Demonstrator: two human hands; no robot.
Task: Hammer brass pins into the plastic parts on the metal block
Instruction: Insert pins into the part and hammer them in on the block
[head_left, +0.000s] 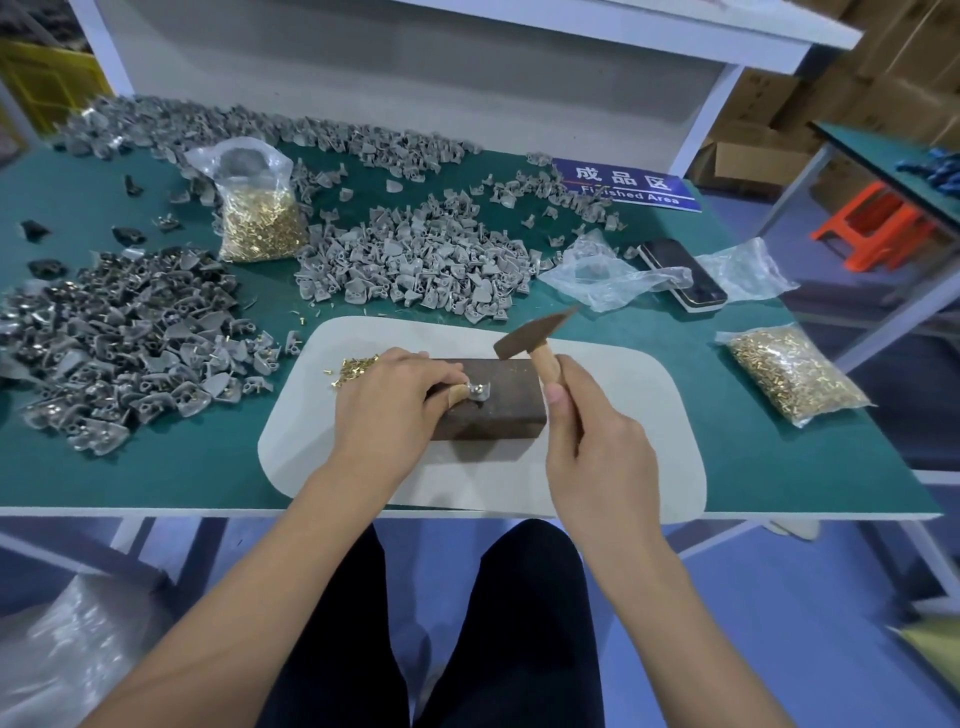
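Left hand (387, 402) pinches the plastic part (477, 391) mid-frame, right hand (597, 447) grips the raised hammer (535, 340); a stray blow could catch those fingers (451, 378).

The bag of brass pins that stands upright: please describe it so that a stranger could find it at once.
Start at the green table and look to its back left, between the heaps of grey plastic parts. There stands the upright bag of brass pins, clear and crumpled open on top. The other bag of pins lies flat at the right edge.
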